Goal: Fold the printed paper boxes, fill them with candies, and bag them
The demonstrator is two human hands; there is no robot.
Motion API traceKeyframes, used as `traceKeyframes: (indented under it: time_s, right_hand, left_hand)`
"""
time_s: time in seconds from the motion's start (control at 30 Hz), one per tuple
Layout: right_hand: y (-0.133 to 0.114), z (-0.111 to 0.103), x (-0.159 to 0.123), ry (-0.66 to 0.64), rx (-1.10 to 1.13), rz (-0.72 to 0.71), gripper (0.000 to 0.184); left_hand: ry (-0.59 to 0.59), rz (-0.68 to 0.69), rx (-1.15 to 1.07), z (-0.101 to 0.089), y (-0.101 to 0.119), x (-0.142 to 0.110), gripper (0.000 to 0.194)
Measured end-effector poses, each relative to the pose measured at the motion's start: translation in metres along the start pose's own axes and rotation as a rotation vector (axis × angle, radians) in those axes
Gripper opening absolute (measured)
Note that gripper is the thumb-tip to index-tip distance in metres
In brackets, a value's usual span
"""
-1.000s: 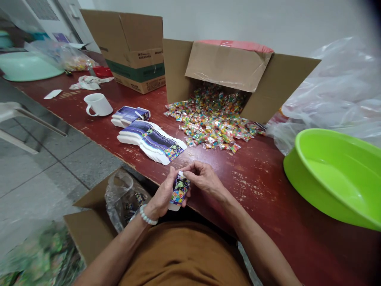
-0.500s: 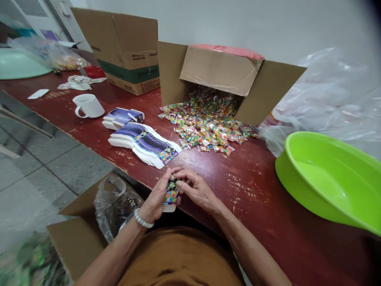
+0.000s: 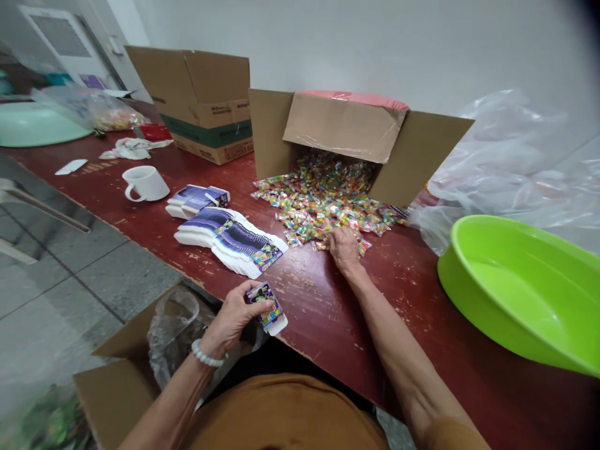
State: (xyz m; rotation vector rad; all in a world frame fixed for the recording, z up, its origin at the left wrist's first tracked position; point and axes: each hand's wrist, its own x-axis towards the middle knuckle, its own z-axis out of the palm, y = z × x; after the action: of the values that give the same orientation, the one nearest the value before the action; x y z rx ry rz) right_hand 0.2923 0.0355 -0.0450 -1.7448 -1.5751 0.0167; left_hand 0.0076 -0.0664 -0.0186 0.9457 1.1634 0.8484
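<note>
Purple carton (image 3: 271, 317), diagonal lengthwise, flap (image 3: 279, 326) lower right

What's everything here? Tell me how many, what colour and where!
table: one, dark red, middle
held carton: one, purple, near table edge
carton stacks: two, purple and white, left of centre
wrapped candies: uncountable, multicoloured, centre
cardboard boxes: three, brown, two behind, one below table edge
mug: one, white, left
basins: two, bright green right, pale green far left
clear plastic: uncountable, colourless, back right
chair: one, pale, left edge
crumpled scrap: one, whitish, back left
blurred clutter: uncountable, mixed, back left
left hand: one, white bracelet, holding carton
right hand: one, at candies
</note>
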Motion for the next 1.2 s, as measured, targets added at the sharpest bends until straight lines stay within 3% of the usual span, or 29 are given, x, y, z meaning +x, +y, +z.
traceKeyframes:
  time_s: [0.17,0.27,0.33,0.4,0.6,0.77,0.9,1.1,1.2]
  right_hand:
    - [-0.026,-0.035,-0.032,0.048,0.166,0.091,0.024]
    - [-0.054,-0.053,-0.064,-0.156,0.621,0.257,0.029]
    - [-0.070,-0.061,-0.082,-0.268,0.716,0.279,0.028]
    - [-0.080,-0.067,-0.094,-0.311,0.634,0.197,0.021]
    - [-0.087,-0.078,-0.096,-0.203,0.039,-0.382,0.016]
    - [-0.101,-0.079,-0.094,-0.204,-0.120,-0.612,0.021]
    - [-0.110,-0.081,-0.096,-0.148,-0.182,-0.752,0.023]
    - [-0.093,-0.091,-0.088,-0.061,-0.335,-0.712,0.022]
    - [-0.092,-0.093,-0.091,-0.068,-0.352,-0.757,0.024]
  left_hand:
    - [0.044,0.013,-0.066,-0.006,0.017,-0.002,0.056]
    - [0.105,0.044,-0.214,0.002,0.021,-0.003,0.054]
    - [0.105,0.033,-0.285,0.007,0.021,-0.004,0.050]
    - [0.084,0.013,-0.330,0.010,0.020,-0.007,0.049]
    - [0.010,0.052,-0.346,0.013,0.014,-0.018,0.044]
    - [-0.115,0.097,-0.230,0.020,0.005,-0.025,0.048]
    - [-0.310,0.070,-0.125,0.022,0.001,-0.027,0.040]
    - [-0.326,0.009,-0.189,0.020,0.003,-0.030,0.034]
    - [-0.358,-0.023,-0.203,0.022,0.002,-0.030,0.036]
